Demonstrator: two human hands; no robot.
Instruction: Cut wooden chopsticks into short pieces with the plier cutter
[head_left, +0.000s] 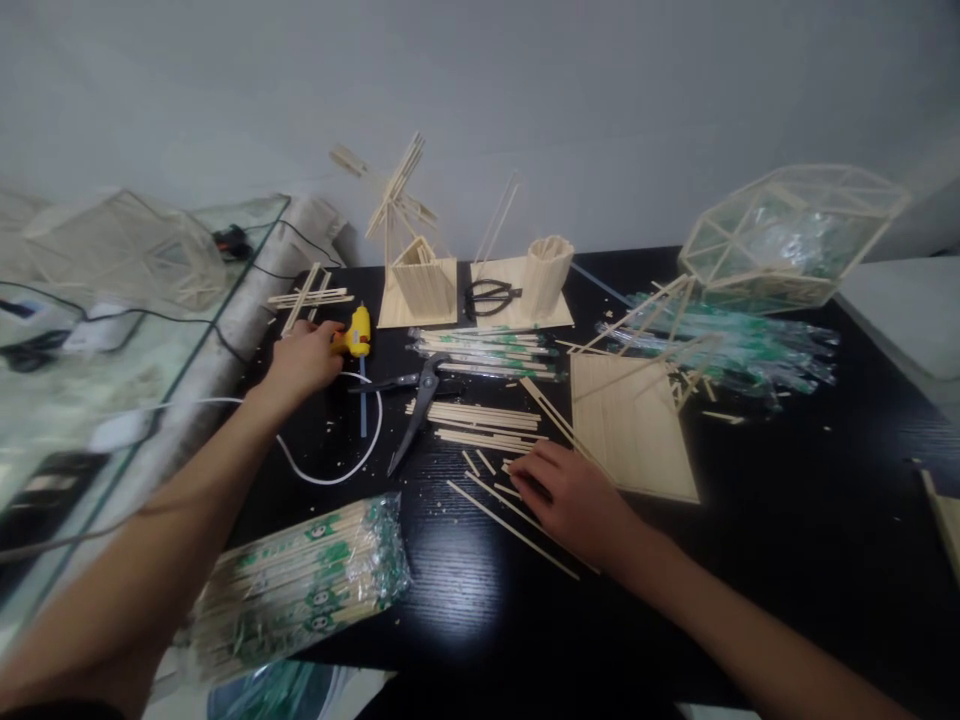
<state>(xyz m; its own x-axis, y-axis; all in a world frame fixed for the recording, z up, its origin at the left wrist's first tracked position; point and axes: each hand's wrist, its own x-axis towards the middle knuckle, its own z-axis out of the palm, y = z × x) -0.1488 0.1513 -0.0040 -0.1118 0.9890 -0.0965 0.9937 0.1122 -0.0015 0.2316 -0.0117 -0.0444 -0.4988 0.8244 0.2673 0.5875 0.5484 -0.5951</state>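
Note:
On the left side of the black table, my left hand (306,358) is closed round the handle of a yellow glue gun (360,332). A clear glue stick (364,400) shows below the gun. My right hand (574,495) is low over the middle of the table, its thumb and fingers pinched at a short wooden stick (507,466), mostly covered by the fingertips. Other short cut pieces (486,461) and long thin sticks (514,530) lie around it. A square wooden board (630,430) with sticks rising from it is just beyond that hand.
Dark cutting pliers (420,405) lie open beside loose chopsticks (487,415). A plastic pack of chopsticks (307,580) is at the front left. Behind stand a stick windmill model (425,280), a round stick cup (547,275), black scissors (489,297) and a geometric stick frame (795,235). A white cord (315,480) loops leftward.

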